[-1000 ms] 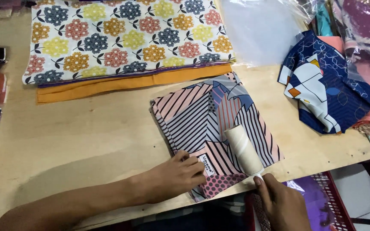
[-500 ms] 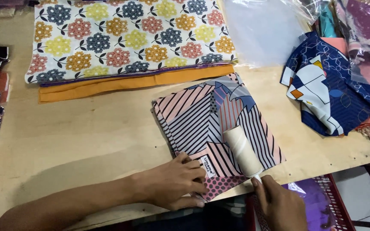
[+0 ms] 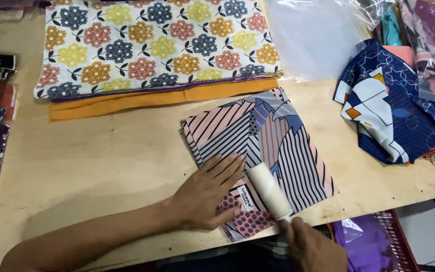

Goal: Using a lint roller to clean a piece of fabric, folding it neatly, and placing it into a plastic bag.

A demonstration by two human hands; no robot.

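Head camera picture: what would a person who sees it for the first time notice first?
First, the folded striped cloth in pink, blue and grey at the middle of the wooden table, with the left hand flat on it. The right hand holds a white lint roller lying on the cloth. Behind, a large floral fabric lies on an orange one, and a blue patterned scarf lies crumpled at the right.
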